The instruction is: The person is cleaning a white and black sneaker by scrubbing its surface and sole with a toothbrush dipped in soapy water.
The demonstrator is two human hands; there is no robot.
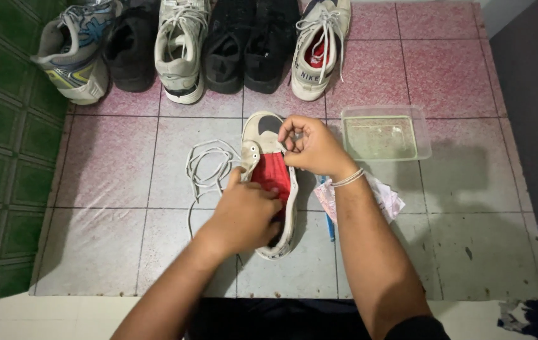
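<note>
I see my left hand [243, 214] clamped over the near half of the white shoe [269, 189] with its red lining, mid-floor [124, 252]. My right hand [313, 148] pinches its tongue at the far end. A loose lace [209, 167] lies just left (the clear tub [385, 132] sits right).

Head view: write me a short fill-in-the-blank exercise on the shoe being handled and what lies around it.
1. The sneaker under both hands has a ____ lining.
2. The loose white shoelace lies on the sneaker's ____ side in the picture.
3. The clear plastic container holds ____.
4. The right hand pinches the sneaker near its ____ end.

Missing words: red; left; water; toe
</note>
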